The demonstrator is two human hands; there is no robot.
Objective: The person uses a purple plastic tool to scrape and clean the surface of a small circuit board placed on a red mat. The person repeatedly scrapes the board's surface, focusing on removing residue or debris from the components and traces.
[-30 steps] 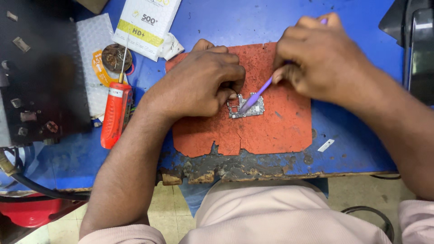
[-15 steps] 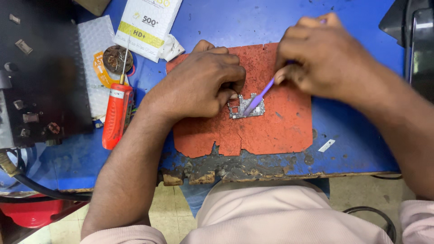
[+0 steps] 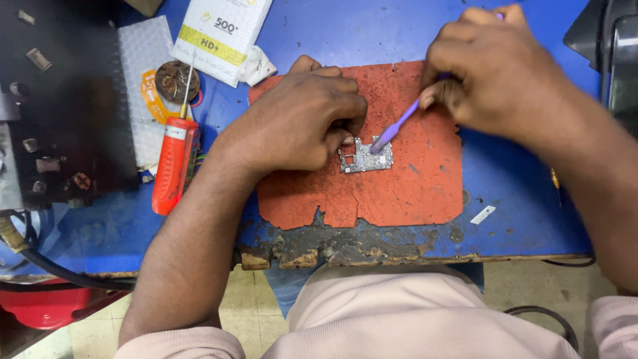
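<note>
A small circuit board (image 3: 365, 159) lies on a worn red mat (image 3: 412, 183) in the middle of the blue bench. My left hand (image 3: 302, 119) curls over the board's left edge and pins it down with its fingertips. My right hand (image 3: 495, 70) grips a purple brush (image 3: 395, 126), whose head rests on the board's upper right part. The brush handle's far end pokes out above my right hand's knuckles.
An orange-handled soldering iron (image 3: 174, 163) lies left of the mat, its tip by a round tin of brass wool (image 3: 174, 80). A white and yellow box (image 3: 219, 33) sits behind. A black unit (image 3: 60, 106) fills the left side. The bench's front edge (image 3: 345, 249) is charred.
My right hand has drawn up and to the right, pulling the brush head from the board's middle toward its upper right corner. My left hand stays put on the board.
</note>
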